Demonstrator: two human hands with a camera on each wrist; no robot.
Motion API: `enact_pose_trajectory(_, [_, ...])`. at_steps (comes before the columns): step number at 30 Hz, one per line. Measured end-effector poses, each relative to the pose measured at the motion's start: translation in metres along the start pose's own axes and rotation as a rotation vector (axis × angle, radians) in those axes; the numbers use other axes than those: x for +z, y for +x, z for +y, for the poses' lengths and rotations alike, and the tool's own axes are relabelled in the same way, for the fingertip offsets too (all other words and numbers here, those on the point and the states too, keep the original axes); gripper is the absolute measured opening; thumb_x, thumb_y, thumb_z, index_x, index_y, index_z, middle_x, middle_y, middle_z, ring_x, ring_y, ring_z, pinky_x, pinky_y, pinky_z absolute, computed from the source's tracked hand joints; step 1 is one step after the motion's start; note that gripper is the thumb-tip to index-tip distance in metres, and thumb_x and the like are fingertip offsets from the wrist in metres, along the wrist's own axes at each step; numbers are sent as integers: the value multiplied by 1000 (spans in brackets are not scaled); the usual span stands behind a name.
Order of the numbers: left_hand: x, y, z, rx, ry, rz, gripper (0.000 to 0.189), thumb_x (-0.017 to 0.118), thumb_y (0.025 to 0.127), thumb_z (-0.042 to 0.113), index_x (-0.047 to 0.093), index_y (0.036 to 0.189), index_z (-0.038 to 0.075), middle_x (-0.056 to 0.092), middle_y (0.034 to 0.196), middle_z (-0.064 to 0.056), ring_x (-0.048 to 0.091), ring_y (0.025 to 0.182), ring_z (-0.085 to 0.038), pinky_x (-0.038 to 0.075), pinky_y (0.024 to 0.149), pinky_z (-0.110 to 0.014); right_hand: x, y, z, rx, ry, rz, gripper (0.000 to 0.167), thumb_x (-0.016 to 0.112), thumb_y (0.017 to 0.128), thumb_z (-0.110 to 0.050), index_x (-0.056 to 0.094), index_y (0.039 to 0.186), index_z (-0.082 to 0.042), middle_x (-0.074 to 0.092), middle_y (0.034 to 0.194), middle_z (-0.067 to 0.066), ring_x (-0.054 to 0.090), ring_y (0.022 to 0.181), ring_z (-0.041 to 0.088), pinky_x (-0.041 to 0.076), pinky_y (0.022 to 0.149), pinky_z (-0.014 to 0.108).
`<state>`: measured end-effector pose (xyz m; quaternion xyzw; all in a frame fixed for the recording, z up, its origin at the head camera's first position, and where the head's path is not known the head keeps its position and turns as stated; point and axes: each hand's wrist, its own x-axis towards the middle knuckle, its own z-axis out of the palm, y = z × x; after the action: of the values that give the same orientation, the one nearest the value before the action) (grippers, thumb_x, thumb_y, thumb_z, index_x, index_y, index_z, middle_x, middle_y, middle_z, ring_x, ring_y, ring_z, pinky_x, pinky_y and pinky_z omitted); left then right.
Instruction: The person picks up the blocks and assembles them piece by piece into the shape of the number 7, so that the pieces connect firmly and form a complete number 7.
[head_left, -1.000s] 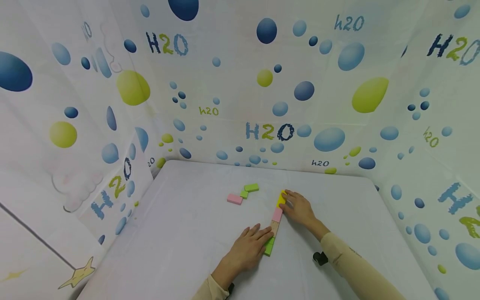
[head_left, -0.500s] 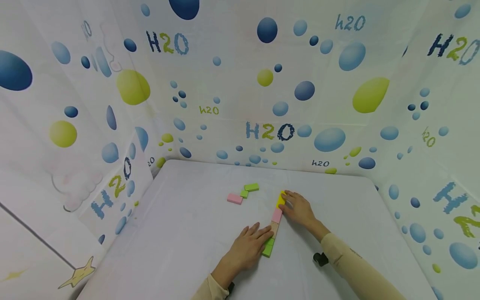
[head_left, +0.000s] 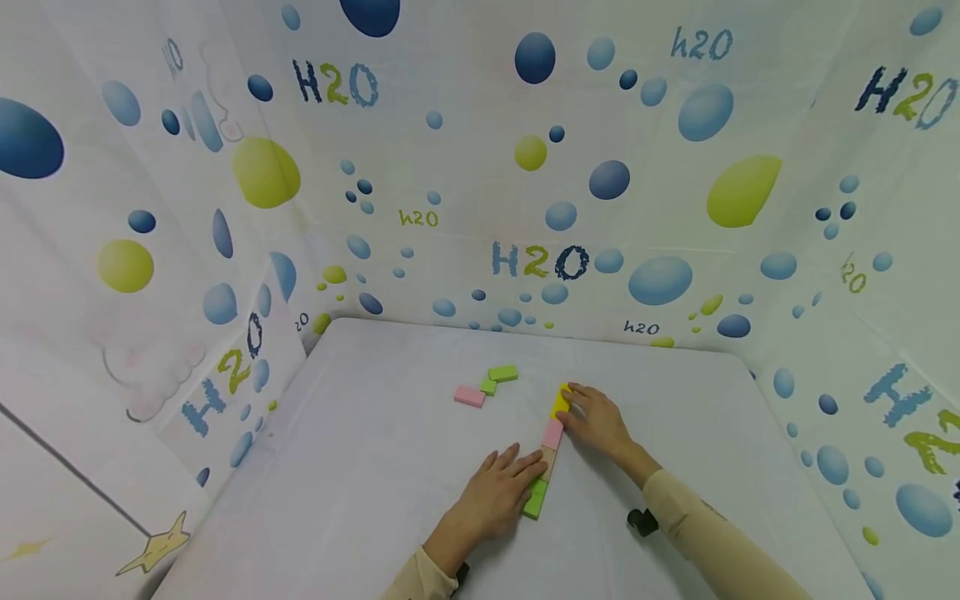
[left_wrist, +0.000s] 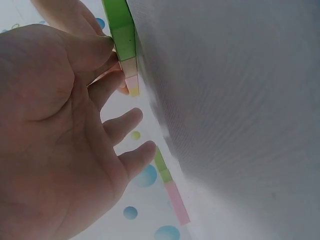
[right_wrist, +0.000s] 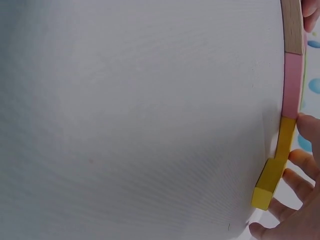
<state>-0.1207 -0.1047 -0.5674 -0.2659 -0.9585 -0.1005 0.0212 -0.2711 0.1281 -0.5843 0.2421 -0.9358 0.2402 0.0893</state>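
A line of small blocks runs away from me on the white table: green (head_left: 534,502), bare wood (head_left: 548,461), pink (head_left: 552,433) and yellow (head_left: 561,401) at the far end. My left hand (head_left: 491,497) lies along the near part, thumb at the green block (left_wrist: 121,30) and fingertips over the wood block; its outer fingers are spread. On the far part, my right hand (head_left: 596,421) touches the yellow blocks with extended fingers, its thumb near the pink joint. In the right wrist view the end yellow block (right_wrist: 268,181) sits slightly out of line with its neighbour.
Left of the line's far end lie a pink block (head_left: 469,397), a small green block (head_left: 489,387) and a longer green block (head_left: 503,373). Printed curtains (head_left: 465,167) hang behind and beside the white table (head_left: 360,467).
The line of blocks has slid slightly toward me, its green near end shifting down and a little left. Both hands stay almost in place on it; the loose blocks have not moved.
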Motion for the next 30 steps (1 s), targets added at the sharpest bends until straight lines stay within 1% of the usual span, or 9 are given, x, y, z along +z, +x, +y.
enact_pose_trajectory(9, [0, 0, 1, 2, 3, -4, 47, 55, 109, 26, 51, 155, 24, 44, 162, 11, 42, 149, -29, 40, 117, -54, 0, -4, -1, 0, 31, 17, 51, 77, 95, -30, 68, 134, 2, 60, 147, 19, 53, 136, 43, 42, 112, 62])
enact_pose_trajectory(15, [-1, 1, 1, 3, -3, -6, 47, 55, 108, 26, 51, 155, 24, 45, 162, 10, 42, 149, -30, 40, 117, -55, -2, -6, -3, 18, 15, -7, 52, 75, 96, -35, 68, 135, 0, 60, 147, 18, 52, 137, 42, 41, 113, 61])
enact_pose_trajectory(22, [-1, 0, 2, 5, 1, 8, 47, 57, 107, 25, 52, 155, 23, 46, 162, 9, 43, 148, -31, 40, 116, -55, -3, -6, -4, -27, 7, 20, 51, 79, 92, -34, 71, 130, 0, 64, 141, 18, 55, 134, 42, 42, 112, 59])
enact_pose_trajectory(30, [-1, 0, 2, -1, -12, 12, 48, 57, 107, 24, 51, 155, 24, 46, 161, 10, 43, 149, -31, 40, 117, -56, -4, -6, -6, -37, -9, 26, 51, 79, 91, -34, 72, 128, 0, 66, 138, 18, 56, 133, 42, 43, 112, 60])
